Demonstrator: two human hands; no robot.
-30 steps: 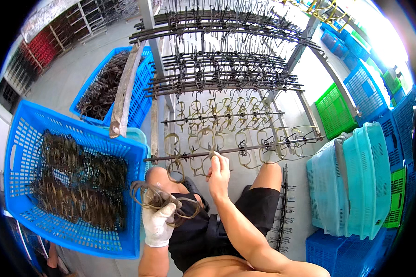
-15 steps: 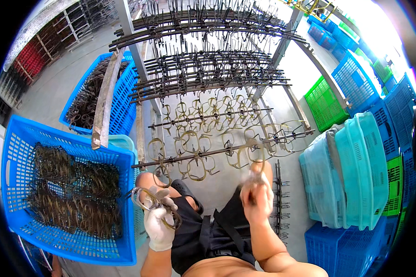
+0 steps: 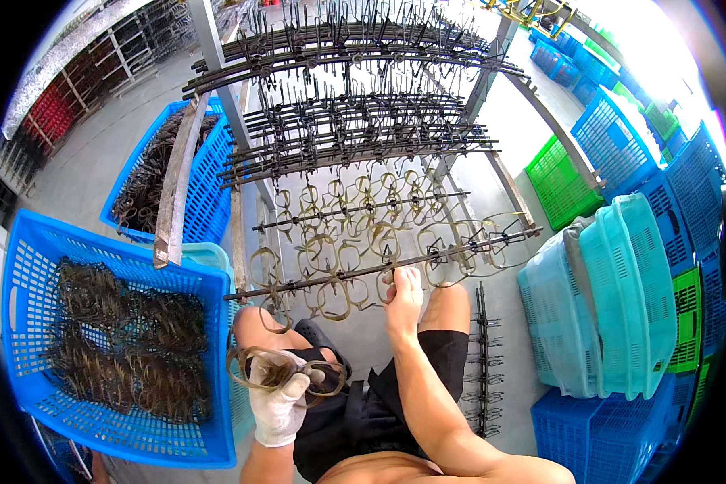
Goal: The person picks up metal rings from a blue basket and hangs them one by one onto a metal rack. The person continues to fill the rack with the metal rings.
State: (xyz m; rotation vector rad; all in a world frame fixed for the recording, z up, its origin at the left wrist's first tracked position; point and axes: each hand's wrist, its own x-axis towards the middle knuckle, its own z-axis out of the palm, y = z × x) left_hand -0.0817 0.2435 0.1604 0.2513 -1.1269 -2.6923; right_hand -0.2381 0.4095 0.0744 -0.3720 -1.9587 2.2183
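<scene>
My left hand (image 3: 277, 405), in a white glove, is closed around several brownish eyeglass frames (image 3: 260, 370) above my lap. My right hand (image 3: 403, 300) reaches up to the nearest rod (image 3: 355, 273), its fingers pinched around an eyeglass frame (image 3: 381, 284) at one of the rod's clips; the fingers partly hide it. More olive, see-through eyeglass frames (image 3: 335, 300) hang along this rod on both sides of my hand. Behind it, a second rod (image 3: 339, 211) also carries a row of them.
Dark rods with bare wire clips (image 3: 363, 129) lie stacked on a metal rack (image 3: 230, 89). At left, a blue basket (image 3: 125, 445) holds piled eyeglass frames, with another blue basket (image 3: 210, 169) behind. Teal baskets (image 3: 621, 298) are stacked at right. A clip rod (image 3: 482, 363) is beside my right leg.
My right hand has moved left and slightly up to the middle of the near rod, with an eyeglass frame. My left hand still holds its bunch, now turned and a little lower.
</scene>
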